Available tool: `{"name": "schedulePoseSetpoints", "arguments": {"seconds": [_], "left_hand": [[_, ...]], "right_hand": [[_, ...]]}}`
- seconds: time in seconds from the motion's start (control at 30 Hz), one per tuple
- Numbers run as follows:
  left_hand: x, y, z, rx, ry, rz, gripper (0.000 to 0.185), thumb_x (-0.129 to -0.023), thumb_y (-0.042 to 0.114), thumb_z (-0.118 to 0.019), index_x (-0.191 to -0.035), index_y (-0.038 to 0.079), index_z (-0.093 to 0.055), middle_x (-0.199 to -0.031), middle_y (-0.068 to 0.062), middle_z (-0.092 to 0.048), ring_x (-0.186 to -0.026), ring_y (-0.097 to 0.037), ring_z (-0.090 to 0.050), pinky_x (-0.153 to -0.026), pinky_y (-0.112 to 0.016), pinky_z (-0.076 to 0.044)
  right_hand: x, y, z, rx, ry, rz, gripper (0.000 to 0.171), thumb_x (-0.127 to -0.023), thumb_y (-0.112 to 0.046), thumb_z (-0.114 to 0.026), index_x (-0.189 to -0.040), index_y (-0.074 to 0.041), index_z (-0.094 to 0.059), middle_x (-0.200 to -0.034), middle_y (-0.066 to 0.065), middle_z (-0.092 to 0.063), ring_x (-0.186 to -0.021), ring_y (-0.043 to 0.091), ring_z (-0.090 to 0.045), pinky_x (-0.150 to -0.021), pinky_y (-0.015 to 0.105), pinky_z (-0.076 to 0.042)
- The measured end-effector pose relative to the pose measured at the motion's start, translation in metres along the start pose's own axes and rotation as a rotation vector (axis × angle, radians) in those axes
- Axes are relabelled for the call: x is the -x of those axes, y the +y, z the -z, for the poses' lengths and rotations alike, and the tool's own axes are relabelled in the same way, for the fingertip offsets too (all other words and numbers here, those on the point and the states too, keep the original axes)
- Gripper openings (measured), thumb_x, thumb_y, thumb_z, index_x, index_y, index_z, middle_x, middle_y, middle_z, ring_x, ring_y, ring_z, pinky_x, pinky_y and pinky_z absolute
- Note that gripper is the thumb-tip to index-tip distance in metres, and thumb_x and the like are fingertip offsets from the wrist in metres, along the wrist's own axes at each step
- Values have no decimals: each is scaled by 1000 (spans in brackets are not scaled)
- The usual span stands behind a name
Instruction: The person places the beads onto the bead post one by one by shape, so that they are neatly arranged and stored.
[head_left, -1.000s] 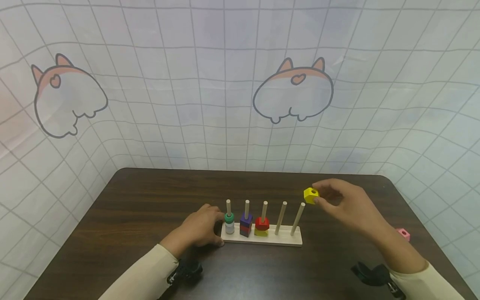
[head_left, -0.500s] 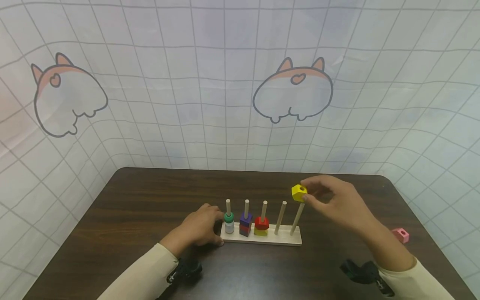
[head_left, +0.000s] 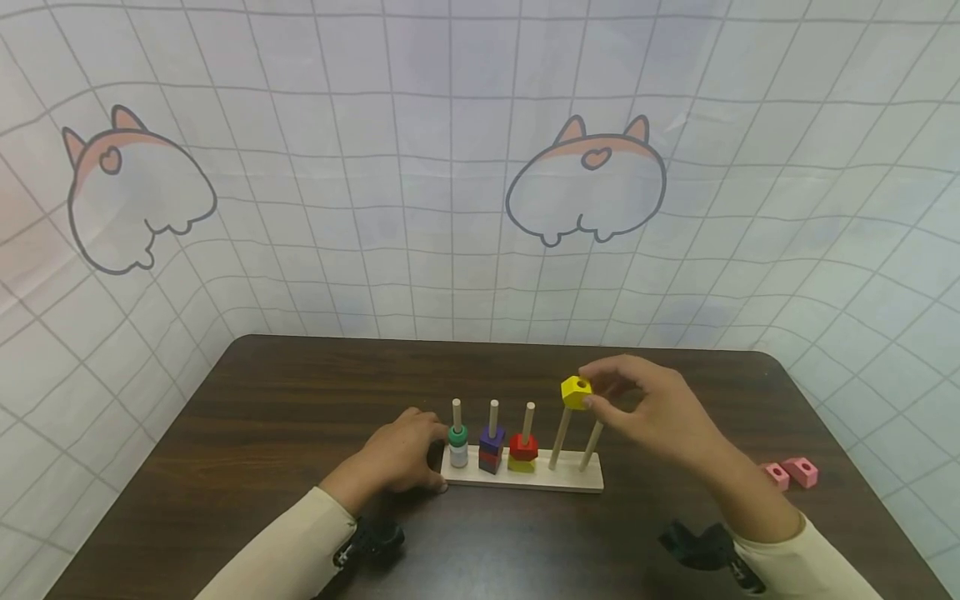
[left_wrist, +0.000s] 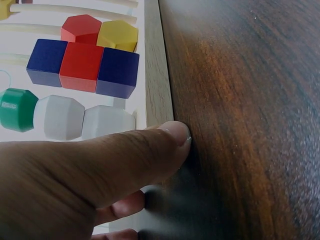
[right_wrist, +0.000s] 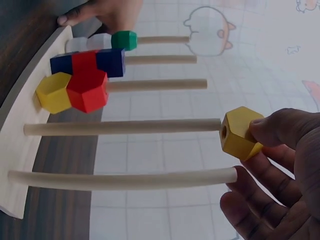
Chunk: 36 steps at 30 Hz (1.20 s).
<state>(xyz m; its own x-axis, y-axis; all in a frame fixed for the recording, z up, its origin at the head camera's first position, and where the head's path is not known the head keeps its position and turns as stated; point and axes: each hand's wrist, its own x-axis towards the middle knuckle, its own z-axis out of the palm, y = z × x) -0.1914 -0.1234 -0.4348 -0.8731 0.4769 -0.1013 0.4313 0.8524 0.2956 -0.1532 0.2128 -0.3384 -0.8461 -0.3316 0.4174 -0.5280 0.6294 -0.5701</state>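
Observation:
The right hand [head_left: 637, 400] pinches a yellow faceted wooden bead [head_left: 576, 392] between thumb and fingers. In the right wrist view, that bead's hole faces the tip of the fourth peg [right_wrist: 125, 127], right at its end. At the left end of the wooden peg stand [head_left: 558, 480], the left hand [head_left: 401, 450] grips the base, thumb [left_wrist: 165, 145] at the front edge. White beads with a green bead [right_wrist: 124, 40] on top fill the first peg. The second carries blue, red and blue cubes [left_wrist: 81, 66]. On the third, a red bead [right_wrist: 87, 91] sits over a yellow bead [right_wrist: 53, 93].
Two pink blocks [head_left: 802, 472] with holes lie on the dark wood table [head_left: 300, 392] beyond the right forearm. The bare fifth peg [right_wrist: 125, 180] stands close by the right fingers. A grid-patterned curtain [head_left: 360, 208] hangs behind the table.
The right hand has carried the yellow bead leftward, past the fifth peg to the top of the fourth. A second pink block has come into view. The left hand and stand stay put.

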Motion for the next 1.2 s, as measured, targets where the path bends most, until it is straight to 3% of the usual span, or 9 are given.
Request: {"name": "schedulePoseSetpoints", "arguments": {"seconds": [0.2,0.47,0.73,0.93,1.2], "left_hand": [[0,-1,0,5,7,-16,59,-68,36,-95,-121,19,-75,-122,-2,-65,-125,-30,-52,-84,-54,-55],[0,-1,0,6,13,-27,58,-68,35,-96,-120,19,-75,-120,-2,-65,-123,-30,-53,-83,-54,-55],[1,0,1,8,8,-27,59,-68,35,-96,-121,19,-75,-120,-3,-65,-122,-30,-53,-83,-54,-55],[1,0,0,5,7,-27,59,-69,36,-95,-121,19,-75,-121,-3,-65,-123,-30,-53,-84,-55,-55],[0,-1,1,0,9,-29,61,-69,36,-95,-123,17,-74,-122,-4,-65,-124,-31,-53,-85,-54,-55]], "right_hand": [[0,0,-6,-22,-14,0,34,-85,-4,-83,-115,-13,-72,-104,-6,-72,-85,11,-65,-73,37,-57],[3,6,-14,-48,-44,-14,35,-85,-7,-84,-117,-14,-72,-102,-8,-71,-83,10,-64,-72,32,-57],[10,19,-28,-66,-33,-17,45,-83,-6,-85,-124,-11,-67,-102,-9,-72,-87,10,-65,-81,37,-57],[14,27,-38,-82,-37,-24,51,-83,-5,-85,-128,-12,-63,-101,-10,-70,-85,9,-62,-77,32,-54],[10,24,-32,-89,-7,-7,51,-83,-5,-85,-128,-14,-64,-102,-11,-71,-85,9,-64,-78,31,-56]]}}
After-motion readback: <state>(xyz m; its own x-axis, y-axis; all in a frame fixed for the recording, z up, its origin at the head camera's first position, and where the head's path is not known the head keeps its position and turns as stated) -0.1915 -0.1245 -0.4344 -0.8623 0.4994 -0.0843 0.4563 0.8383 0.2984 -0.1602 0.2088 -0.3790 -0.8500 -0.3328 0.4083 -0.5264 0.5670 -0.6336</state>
